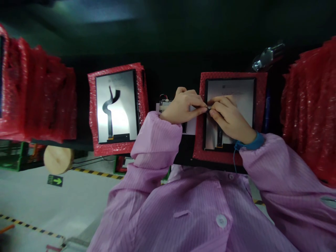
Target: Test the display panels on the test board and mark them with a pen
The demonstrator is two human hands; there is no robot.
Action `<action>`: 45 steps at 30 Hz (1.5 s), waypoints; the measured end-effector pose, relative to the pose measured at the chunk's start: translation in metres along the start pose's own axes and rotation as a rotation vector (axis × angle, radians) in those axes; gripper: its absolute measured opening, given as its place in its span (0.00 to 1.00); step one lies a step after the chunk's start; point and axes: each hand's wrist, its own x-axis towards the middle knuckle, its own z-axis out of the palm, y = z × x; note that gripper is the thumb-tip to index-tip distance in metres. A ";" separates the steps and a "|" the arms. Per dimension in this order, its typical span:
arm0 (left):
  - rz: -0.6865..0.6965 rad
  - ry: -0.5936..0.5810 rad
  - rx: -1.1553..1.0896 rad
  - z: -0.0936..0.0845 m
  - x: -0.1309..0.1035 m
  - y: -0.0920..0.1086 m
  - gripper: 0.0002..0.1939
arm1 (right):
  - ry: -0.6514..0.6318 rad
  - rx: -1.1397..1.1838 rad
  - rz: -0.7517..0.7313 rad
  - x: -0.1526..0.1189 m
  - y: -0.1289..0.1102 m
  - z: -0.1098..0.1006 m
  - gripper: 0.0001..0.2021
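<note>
A display panel [243,91] with a silvery back lies on red bubble wrap [259,115] in front of me, on the right. A dark flat ribbon cable [219,137] rises from its lower edge and passes under my right hand [228,117]. My right hand is closed, pinching the cable's end near the panel's left edge. My left hand [186,105] comes from the left, with thumb and fingertips pressed together at a small dark piece [208,109] between both hands. What the left fingers hold is mostly hidden. Partly behind my left wrist is a small circuit board [164,104] with wires.
Another display panel [126,105] with a curled ribbon cable lies on red bubble wrap at left. Stacks of red bubble-wrap bags [47,94] stand at both sides. A shiny metal object [267,57] and a blue pen [267,110] lie at right. A round wooden stool [58,159] stands below.
</note>
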 end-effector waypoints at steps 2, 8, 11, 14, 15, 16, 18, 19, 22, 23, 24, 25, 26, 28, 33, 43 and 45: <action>0.002 0.003 -0.009 0.000 0.000 0.000 0.06 | 0.001 -0.004 0.003 0.000 0.000 0.001 0.14; -0.006 0.032 0.011 0.006 0.001 0.001 0.04 | -0.004 -0.013 0.003 -0.001 -0.003 0.004 0.13; -0.018 0.034 0.058 0.008 0.002 0.003 0.04 | -0.004 -0.032 0.015 -0.001 -0.004 0.006 0.13; 0.002 0.116 0.115 0.003 -0.003 0.011 0.04 | 0.029 0.013 0.016 -0.002 -0.004 0.006 0.16; 0.006 0.187 0.132 0.000 -0.007 0.015 0.06 | 0.056 0.037 0.015 -0.003 -0.004 0.004 0.17; -0.001 0.285 0.152 -0.002 -0.014 0.019 0.08 | 0.089 0.055 0.017 -0.005 -0.005 0.002 0.19; -0.029 0.509 0.215 -0.002 -0.032 0.027 0.12 | 0.156 0.053 0.030 -0.010 -0.008 -0.007 0.20; -0.049 0.597 0.262 0.001 -0.044 0.031 0.12 | 0.182 0.030 0.040 -0.014 -0.011 -0.012 0.20; -0.103 0.596 0.454 0.018 -0.081 0.037 0.13 | 0.244 -0.076 0.080 -0.035 -0.022 -0.027 0.18; -0.138 0.525 0.521 0.026 -0.092 0.038 0.14 | 0.269 -0.113 0.099 -0.044 -0.026 -0.030 0.17; -0.180 0.451 0.577 0.033 -0.101 0.038 0.14 | 0.294 -0.142 0.121 -0.055 -0.029 -0.032 0.16; -0.216 0.384 0.620 0.040 -0.108 0.037 0.15 | 0.317 -0.163 0.145 -0.066 -0.032 -0.032 0.16; -0.245 0.331 0.651 0.045 -0.113 0.036 0.16 | 0.334 -0.174 0.169 -0.077 -0.034 -0.031 0.15; -0.288 0.254 0.677 0.051 -0.118 0.035 0.18 | 0.347 -0.184 0.212 -0.099 -0.036 -0.026 0.15; -0.396 0.139 0.704 0.051 -0.112 0.039 0.21 | 0.376 -0.235 0.269 -0.137 -0.037 -0.010 0.15; -0.312 0.174 0.707 0.043 -0.107 0.044 0.21 | 0.444 -0.286 0.373 -0.151 -0.038 0.005 0.17; -0.197 0.312 0.649 0.048 -0.104 0.053 0.18 | 0.468 -0.285 0.388 -0.149 -0.039 0.007 0.18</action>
